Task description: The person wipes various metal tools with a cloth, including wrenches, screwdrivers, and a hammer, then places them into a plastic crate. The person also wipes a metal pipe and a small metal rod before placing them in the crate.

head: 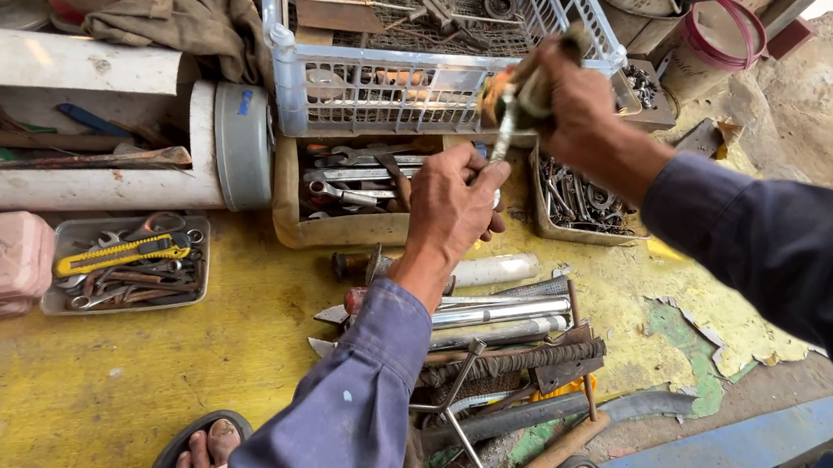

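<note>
Your left hand (454, 201) pinches the lower end of a slim metal tool (503, 141) while your right hand's (566, 100) fingers clamp its rag-wrapped top, steadying it above the wrench tray (286, 210) at the yellow floor's (97, 372) far edge.

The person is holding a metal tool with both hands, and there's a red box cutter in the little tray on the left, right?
Not quite: the box cutter in the tray is yellow, as the head view shows. Both the left hand and right hand do hold the metal tool.
</note>
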